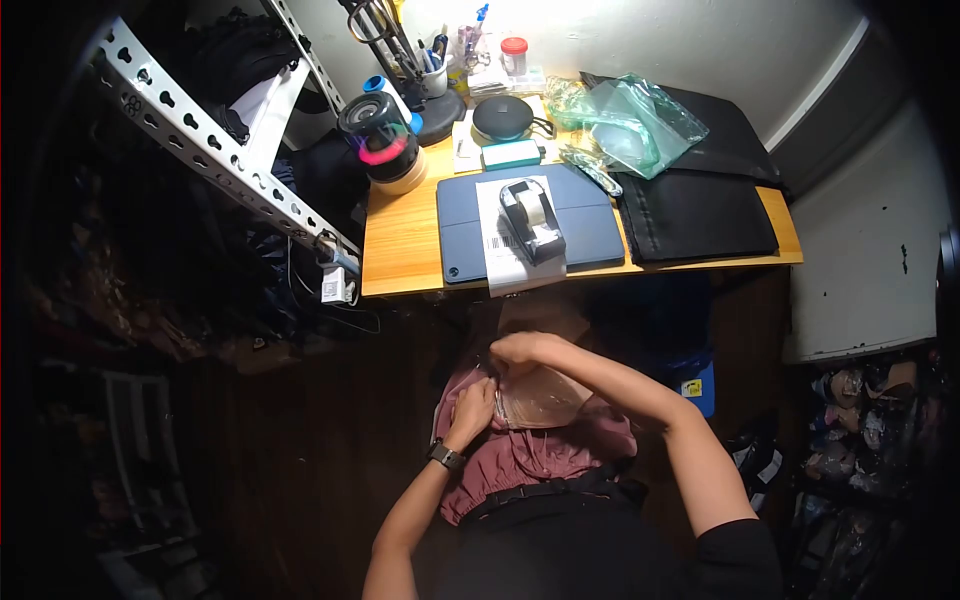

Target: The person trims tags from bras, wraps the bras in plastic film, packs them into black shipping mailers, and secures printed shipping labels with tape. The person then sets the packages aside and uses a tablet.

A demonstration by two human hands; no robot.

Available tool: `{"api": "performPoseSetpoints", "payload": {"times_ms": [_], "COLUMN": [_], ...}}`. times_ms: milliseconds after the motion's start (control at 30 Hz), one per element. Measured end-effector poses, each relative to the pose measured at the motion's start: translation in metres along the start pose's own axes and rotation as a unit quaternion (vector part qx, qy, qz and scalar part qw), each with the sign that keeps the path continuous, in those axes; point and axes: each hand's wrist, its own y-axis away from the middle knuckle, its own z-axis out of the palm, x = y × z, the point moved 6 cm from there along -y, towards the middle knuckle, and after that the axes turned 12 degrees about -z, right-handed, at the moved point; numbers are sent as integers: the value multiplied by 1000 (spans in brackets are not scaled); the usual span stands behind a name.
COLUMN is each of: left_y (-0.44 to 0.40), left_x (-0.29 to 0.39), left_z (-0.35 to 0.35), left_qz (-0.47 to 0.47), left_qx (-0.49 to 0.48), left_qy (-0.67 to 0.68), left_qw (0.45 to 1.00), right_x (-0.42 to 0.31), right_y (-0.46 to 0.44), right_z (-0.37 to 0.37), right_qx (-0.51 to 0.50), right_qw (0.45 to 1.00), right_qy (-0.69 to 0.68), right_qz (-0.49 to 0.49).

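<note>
lying across the lap, below the front edge of the tabletop (400,255), is a clear plastic package with beige contents (550,400). the left hand (474,403) pinches its left edge between narrowed fingers; the right hand (521,350) curls over its upper left part, though i cannot tell what those fingers hold. near the tabletop's front edge, a tape dispenser (533,220) sits on white paper (510,277) over a blue case (592,238).

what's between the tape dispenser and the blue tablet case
In the head view, a white barcoded sheet lies there, under the tape dispenser and on top of the blue tablet case.
</note>
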Motion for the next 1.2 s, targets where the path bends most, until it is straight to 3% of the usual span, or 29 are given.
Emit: {"api": "performPoseSetpoints", "payload": {"times_ms": [33, 100, 233, 300, 333, 400, 433, 500, 533, 567, 600, 633, 700, 767, 800, 833, 900, 967, 1100, 1167, 1200], "left_y": [-3, -7, -6, -3, -4, 0, 2, 8, 9, 10, 11, 12, 22, 24, 17, 10, -13, -30, -42, -44, -42], "left_x": [-4, -13, -14, -21, -24, -31, -32, -24, -27, -28, -27, -24, 27, 96, 122, 155, 202, 227, 230, 228, 228], "left_z": [1, 6, 4, 11, 11, 15, 14, -5, -9, -13, -24, -35, -77, -108, -114, -119, -121, -116, -106, -106, -107], "left_qz": [-1, 14, 12, -126, -125, -114, -114, -28, -51, -49, -20, 8, 77, 229, 276, 336, 429, 483, 442, 429, 413], "left_qx": [2, 14, 27, -129, -129, -172, -172, -112, -117, -118, -60, -1, 164, 234, 241, 218, 173, 148, 86, 79, 67], "left_qy": [1, -59, -74, 43, 42, 241, 241, 336, 369, 369, 339, 308, 141, 122, 123, 135, 97, 45, 13, 28, 64], "left_qw": [1000, 998, 997, 983, 983, 948, 948, 935, 920, 921, 939, 951, 973, 937, 922, 906, 881, 862, 893, 900, 906], "right_x": [8, 21, 19, 28, 26, 8, -3, -20, -25, -30, -33, -32, -24, -31, -25, -15, -4, -5, -15, -39, -53], "right_y": [2, -3, 22, 39, 51, 82, 97, 128, 142, 155, 167, 176, 191, 200, 194, 183, 167, 157, 154, 169, 179], "right_z": [5, 22, 0, -12, -23, -49, -58, -73, -80, -87, -95, -101, -119, -143, -150, -154, -161, -165, -157, -153, -147], "right_qx": [54, 286, 286, 324, 300, 234, 255, 238, 282, 325, 340, 402, 566, 629, 680, 680, 653, 611, 666, 771, 760], "right_qw": [998, 949, 928, 916, 934, 965, 966, 963, 946, 925, 923, 887, 803, 774, 731, 731, 745, 766, 725, 636, 644], "right_qy": [-2, 123, 224, 233, 193, 111, 27, -128, -154, -178, -164, -208, -174, -65, -52, -49, 66, 7, -17, -7, -72], "right_qz": [33, -53, -83, -46, -13, 47, 3, -11, -47, -82, -75, -87, -64, 37, 33, 32, 118, 200, 177, 38, 52]}}
